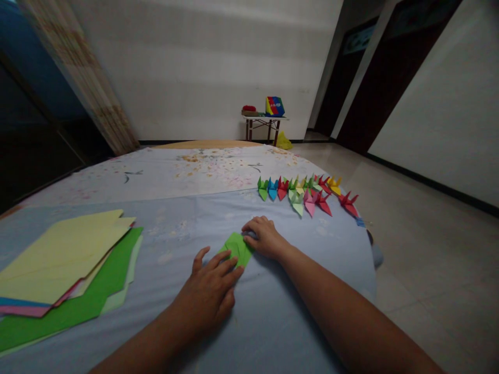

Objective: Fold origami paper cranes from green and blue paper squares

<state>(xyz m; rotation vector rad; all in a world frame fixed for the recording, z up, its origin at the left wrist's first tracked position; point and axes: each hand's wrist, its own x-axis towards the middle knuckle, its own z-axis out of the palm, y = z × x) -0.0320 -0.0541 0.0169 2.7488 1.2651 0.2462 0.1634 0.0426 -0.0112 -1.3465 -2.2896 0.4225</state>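
A small folded piece of bright green paper (238,246) lies on the blue tablecloth in front of me. My left hand (213,284) rests over its near left part, fingers spread and tips pressing on the sheet. At the paper's right corner, my right hand (263,237) has its thumb and curled fingers closed on the edge. Fold lines show on the paper, but its lower layers are hidden under the left fingers. Beyond the right hand stand several folded paper cranes (309,201) in green, blue, red, pink and yellow.
To the left lies a stack of coloured paper sheets (64,254), pale yellow on top, green beneath. The round table's cloth (187,179) is flowered white at the far side. Past it stands a small table (265,118) bearing a colourful box (275,106).
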